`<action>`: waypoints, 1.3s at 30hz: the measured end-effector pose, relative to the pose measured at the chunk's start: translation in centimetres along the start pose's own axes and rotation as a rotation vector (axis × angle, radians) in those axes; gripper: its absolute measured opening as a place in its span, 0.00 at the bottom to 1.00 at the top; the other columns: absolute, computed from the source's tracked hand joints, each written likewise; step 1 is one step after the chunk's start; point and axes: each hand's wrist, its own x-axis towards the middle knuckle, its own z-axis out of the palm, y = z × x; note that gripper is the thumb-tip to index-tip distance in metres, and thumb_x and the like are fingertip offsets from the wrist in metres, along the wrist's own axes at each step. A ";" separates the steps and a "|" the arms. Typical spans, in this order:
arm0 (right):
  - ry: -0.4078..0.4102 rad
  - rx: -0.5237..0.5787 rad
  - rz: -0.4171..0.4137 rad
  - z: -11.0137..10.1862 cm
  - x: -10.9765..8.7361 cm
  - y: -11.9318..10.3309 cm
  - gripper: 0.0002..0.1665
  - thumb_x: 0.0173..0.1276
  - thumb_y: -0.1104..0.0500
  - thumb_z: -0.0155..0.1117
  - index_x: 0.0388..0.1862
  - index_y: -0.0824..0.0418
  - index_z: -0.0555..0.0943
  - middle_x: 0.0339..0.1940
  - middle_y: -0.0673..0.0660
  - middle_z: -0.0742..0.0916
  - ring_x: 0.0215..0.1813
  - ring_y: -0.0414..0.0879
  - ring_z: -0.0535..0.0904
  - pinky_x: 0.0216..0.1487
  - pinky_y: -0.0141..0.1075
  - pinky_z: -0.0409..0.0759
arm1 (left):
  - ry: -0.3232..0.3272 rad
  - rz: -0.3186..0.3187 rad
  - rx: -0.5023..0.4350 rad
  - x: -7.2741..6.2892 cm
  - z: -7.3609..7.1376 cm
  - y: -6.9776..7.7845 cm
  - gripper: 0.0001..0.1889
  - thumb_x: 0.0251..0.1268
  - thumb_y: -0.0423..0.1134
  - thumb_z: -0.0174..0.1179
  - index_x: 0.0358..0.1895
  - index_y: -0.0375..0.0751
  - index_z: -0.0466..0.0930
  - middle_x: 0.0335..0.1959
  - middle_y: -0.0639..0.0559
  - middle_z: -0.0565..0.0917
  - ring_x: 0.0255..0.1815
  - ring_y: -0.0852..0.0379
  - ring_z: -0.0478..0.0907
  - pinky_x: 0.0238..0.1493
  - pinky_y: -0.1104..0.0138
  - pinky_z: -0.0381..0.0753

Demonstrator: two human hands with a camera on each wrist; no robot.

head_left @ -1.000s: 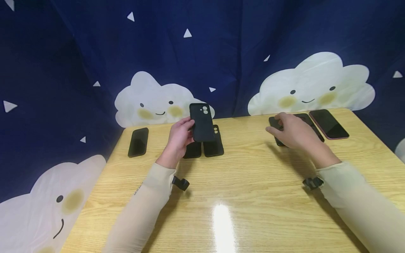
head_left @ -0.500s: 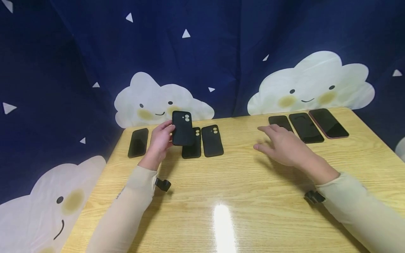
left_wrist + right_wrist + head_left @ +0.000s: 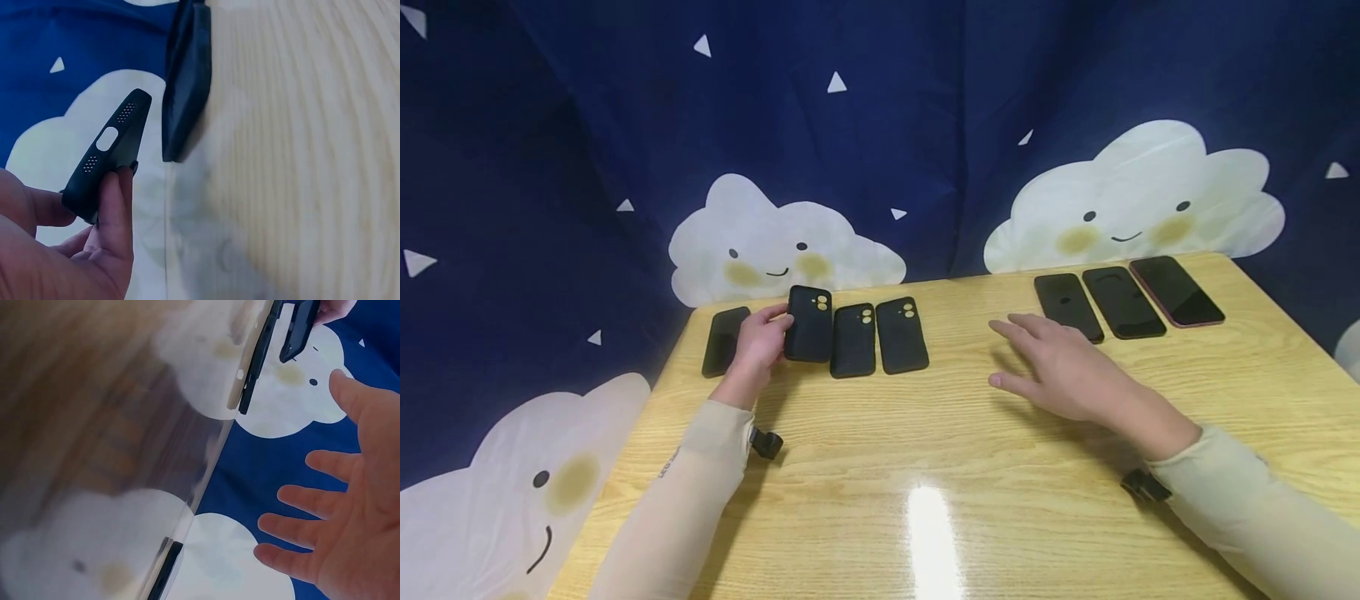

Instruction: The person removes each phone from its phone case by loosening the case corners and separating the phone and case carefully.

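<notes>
Your left hand [image 3: 762, 340] was the nearer one, its fingers pinching the left long edge of a black phone case [image 3: 809, 325] held raised above the table [image 3: 955, 433], camera cut-outs at the far end. The case lay directly right of those fingers, long axis pointing away from you, roughly parallel to the resting case [image 3: 853, 343] just to its right. Your right hand [image 3: 1067, 371] hung well apart, fingers spread and holding nothing, short of the nearest phone [image 3: 1066, 302].
</notes>
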 end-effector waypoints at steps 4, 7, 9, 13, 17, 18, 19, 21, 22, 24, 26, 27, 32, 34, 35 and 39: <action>0.001 -0.003 -0.009 0.0 -0.2 -0.4 0.49 0.74 0.27 0.55 0.81 0.56 0.65 0.76 0.69 0.72 0.75 0.67 0.68 0.70 0.67 0.66 | -0.002 -0.009 0.067 0.4 -0.3 -0.6 0.24 0.82 0.42 0.52 0.77 0.49 0.70 0.64 0.40 0.78 0.34 0.53 0.77 0.29 0.59 0.80; -0.001 -0.004 -0.011 0.0 -0.4 -0.5 0.49 0.74 0.28 0.55 0.81 0.55 0.64 0.76 0.68 0.72 0.76 0.66 0.67 0.70 0.67 0.66 | -0.004 -0.005 0.123 0.7 -0.4 -1.1 0.24 0.82 0.42 0.52 0.77 0.49 0.70 0.65 0.39 0.77 0.39 0.51 0.78 0.28 0.61 0.79; -0.001 -0.004 -0.012 0.0 -0.4 -0.6 0.48 0.74 0.27 0.55 0.81 0.55 0.64 0.76 0.68 0.72 0.76 0.66 0.68 0.70 0.67 0.66 | -0.006 0.006 0.156 1.0 -0.4 -1.4 0.24 0.82 0.42 0.52 0.76 0.47 0.71 0.64 0.38 0.77 0.40 0.50 0.78 0.28 0.62 0.80; -0.003 -0.006 -0.017 0.1 -0.5 -0.7 0.49 0.73 0.27 0.55 0.81 0.54 0.65 0.76 0.68 0.72 0.76 0.66 0.68 0.70 0.67 0.66 | -0.015 0.020 0.195 1.2 -0.2 -2.0 0.23 0.83 0.41 0.52 0.76 0.43 0.71 0.62 0.35 0.77 0.41 0.48 0.80 0.25 0.63 0.80; -0.004 -0.010 -0.018 0.1 -0.5 -0.7 0.49 0.73 0.27 0.55 0.81 0.54 0.65 0.75 0.67 0.73 0.75 0.66 0.68 0.70 0.67 0.66 | -0.017 0.035 0.233 1.1 -0.2 -2.1 0.24 0.82 0.40 0.52 0.76 0.40 0.70 0.62 0.34 0.76 0.43 0.47 0.79 0.23 0.64 0.78; -0.003 -0.010 -0.018 0.1 -0.5 -0.7 0.49 0.73 0.27 0.55 0.81 0.54 0.65 0.75 0.67 0.73 0.75 0.66 0.68 0.70 0.67 0.67 | -0.015 0.041 0.256 1.0 -0.2 -2.1 0.24 0.82 0.40 0.52 0.76 0.39 0.69 0.63 0.34 0.76 0.42 0.47 0.78 0.23 0.63 0.78; -0.003 -0.011 -0.018 0.1 -0.5 -0.7 0.49 0.73 0.27 0.56 0.81 0.55 0.65 0.75 0.67 0.73 0.75 0.66 0.68 0.69 0.67 0.67 | -0.011 0.052 0.290 0.9 -0.2 -2.1 0.24 0.82 0.40 0.53 0.76 0.39 0.69 0.62 0.33 0.77 0.40 0.46 0.79 0.23 0.63 0.79; -0.002 -0.012 -0.017 0.1 -0.6 -0.7 0.49 0.73 0.27 0.57 0.81 0.55 0.65 0.75 0.67 0.73 0.75 0.65 0.68 0.69 0.67 0.67 | 0.000 0.082 0.377 0.8 -0.3 -2.1 0.25 0.82 0.41 0.53 0.76 0.37 0.69 0.62 0.33 0.78 0.36 0.46 0.80 0.24 0.62 0.80; -0.002 -0.013 -0.017 0.1 -0.6 -0.7 0.49 0.73 0.27 0.57 0.81 0.55 0.65 0.75 0.67 0.73 0.75 0.65 0.68 0.69 0.67 0.67 | 0.007 0.097 0.426 0.6 -0.3 -2.1 0.25 0.81 0.41 0.53 0.75 0.37 0.69 0.61 0.32 0.79 0.33 0.46 0.81 0.25 0.62 0.81; -0.003 -0.013 -0.017 0.2 -0.6 -0.7 0.49 0.72 0.28 0.58 0.81 0.55 0.65 0.75 0.67 0.73 0.76 0.65 0.68 0.69 0.67 0.66 | 0.020 0.123 0.511 0.4 -0.3 -2.0 0.26 0.81 0.42 0.53 0.75 0.35 0.69 0.60 0.32 0.81 0.29 0.47 0.83 0.28 0.61 0.83; -0.004 -0.014 -0.017 0.1 -0.6 -0.7 0.49 0.72 0.28 0.58 0.81 0.55 0.65 0.75 0.67 0.73 0.76 0.66 0.68 0.69 0.67 0.66 | 0.025 0.141 0.575 0.2 -0.3 -1.8 0.26 0.81 0.43 0.53 0.75 0.34 0.69 0.60 0.32 0.82 0.28 0.49 0.85 0.32 0.59 0.84; -0.004 -0.015 -0.017 0.1 -0.6 -0.7 0.49 0.72 0.28 0.58 0.81 0.55 0.65 0.75 0.67 0.73 0.76 0.66 0.68 0.69 0.67 0.66 | 0.026 0.143 0.592 0.1 -0.2 -1.7 0.26 0.81 0.43 0.53 0.75 0.34 0.69 0.59 0.33 0.83 0.27 0.50 0.85 0.35 0.58 0.84; -0.006 -0.012 -0.013 0.1 -0.7 -0.7 0.48 0.72 0.30 0.60 0.81 0.55 0.65 0.75 0.68 0.73 0.75 0.66 0.68 0.69 0.67 0.66 | 0.030 0.142 0.635 -0.3 -0.1 -1.5 0.26 0.81 0.43 0.53 0.74 0.35 0.70 0.55 0.34 0.85 0.25 0.52 0.85 0.44 0.54 0.84; -0.009 -0.007 -0.010 0.1 -0.7 -0.8 0.48 0.72 0.30 0.61 0.81 0.55 0.65 0.75 0.68 0.73 0.75 0.66 0.68 0.69 0.67 0.66 | 0.030 0.138 0.640 -0.4 -0.1 -1.5 0.25 0.81 0.43 0.53 0.74 0.36 0.70 0.57 0.34 0.84 0.26 0.50 0.86 0.44 0.53 0.84; -0.011 -0.007 -0.010 0.1 -0.7 -0.8 0.48 0.72 0.29 0.60 0.81 0.55 0.65 0.75 0.68 0.73 0.76 0.66 0.68 0.70 0.67 0.66 | 0.030 0.138 0.647 -0.4 -0.1 -1.5 0.25 0.81 0.42 0.53 0.74 0.36 0.70 0.58 0.34 0.84 0.29 0.49 0.86 0.46 0.52 0.84; -0.017 -0.009 -0.009 0.2 -0.7 -0.8 0.49 0.72 0.27 0.57 0.81 0.55 0.65 0.76 0.68 0.72 0.76 0.66 0.68 0.70 0.67 0.66 | 0.030 0.131 0.657 -0.4 -0.2 -1.5 0.26 0.81 0.42 0.52 0.75 0.35 0.69 0.65 0.35 0.80 0.48 0.41 0.86 0.55 0.49 0.81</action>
